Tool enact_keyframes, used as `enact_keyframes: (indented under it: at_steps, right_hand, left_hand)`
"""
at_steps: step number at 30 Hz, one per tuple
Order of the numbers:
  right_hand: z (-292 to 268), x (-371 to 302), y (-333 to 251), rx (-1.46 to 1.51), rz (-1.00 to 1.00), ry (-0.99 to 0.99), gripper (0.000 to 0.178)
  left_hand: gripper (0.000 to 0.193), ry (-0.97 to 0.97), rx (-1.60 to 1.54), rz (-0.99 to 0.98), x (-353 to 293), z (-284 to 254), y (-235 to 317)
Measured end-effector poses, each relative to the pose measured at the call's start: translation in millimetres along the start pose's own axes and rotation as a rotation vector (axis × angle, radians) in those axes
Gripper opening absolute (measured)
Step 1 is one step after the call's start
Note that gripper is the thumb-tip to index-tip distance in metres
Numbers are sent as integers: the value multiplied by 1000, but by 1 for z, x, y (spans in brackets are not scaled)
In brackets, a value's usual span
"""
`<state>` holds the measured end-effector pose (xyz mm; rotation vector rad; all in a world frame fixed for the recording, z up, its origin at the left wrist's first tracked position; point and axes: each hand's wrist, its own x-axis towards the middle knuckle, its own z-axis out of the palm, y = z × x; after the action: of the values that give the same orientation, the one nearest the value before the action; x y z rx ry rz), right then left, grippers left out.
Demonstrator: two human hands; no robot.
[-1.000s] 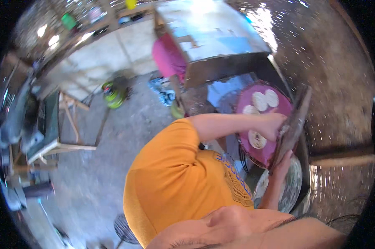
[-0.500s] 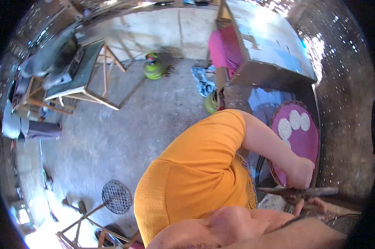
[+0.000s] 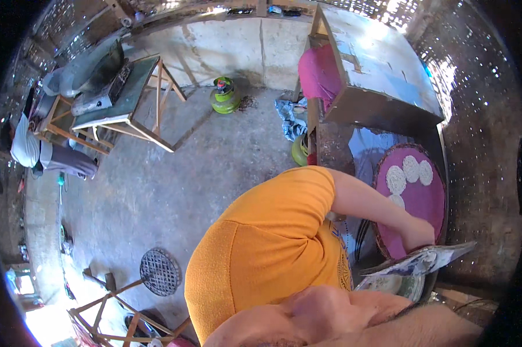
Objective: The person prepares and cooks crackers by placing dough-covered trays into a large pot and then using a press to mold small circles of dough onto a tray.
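Note:
My left arm reaches across to the right. Its hand (image 3: pixel 418 234) grips the edge of a flat, worn, grey-white lid-like sheet (image 3: pixel 425 260), which stands tilted; some of the fingers are hidden behind it. Under the sheet a round pot or basin (image 3: pixel 408 288) partly shows, its contents unclear. Just beyond the hand lies a round tray with a pink-purple surface (image 3: pixel 414 217) and a dark rim. Several pale, round, flat dough-like discs (image 3: pixel 410 169) rest on its far part. My right hand is out of sight.
A worn wooden cabinet (image 3: pixel 382 69) with pink cloth (image 3: pixel 318 75) stands beyond the tray. Green gas cylinders (image 3: pixel 225 98) sit on the concrete floor. At left are a green-topped table (image 3: pixel 119 95) and another person (image 3: pixel 47 153); nearer, a woven round stool (image 3: pixel 160 272).
The flat sheet has tipped up from edge-on, showing its face and uncovering part of the pot. My right hand has gone from view. The whole view has shifted slightly.

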<state>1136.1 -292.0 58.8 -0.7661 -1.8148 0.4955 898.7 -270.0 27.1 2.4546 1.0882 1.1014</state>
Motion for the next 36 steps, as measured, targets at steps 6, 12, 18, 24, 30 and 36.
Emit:
enact_keyframes:
  at_steps: [6, 12, 18, 24, 30, 36]
  right_hand:
    - [-38, -44, 21, 187, 177, 585, 58]
    - [-12, -12, 84, 394, 223, 282, 44]
    - [-28, 5, 199, -893, 777, -770, 45]
    - [-62, -10, 228, -1070, 796, -900, 33]
    - [-125, -56, 285, -1020, 843, -847, 19]
    - [-176, -24, 275, -1060, 753, -928, 29]
  left_hand:
    - [31, 65, -805, 215, 30, 73, -13]
    - [25, 167, -1278, 97, 62, 27, -37]
    - [18, 266, -1457, 0, 103, -24, -93]
    - [26, 388, -1320, -38, 114, -14, -108]
    - [29, 424, -1114, -129, 113, -12, -100]
    - [31, 399, -1063, -162, 105, -22, -99]
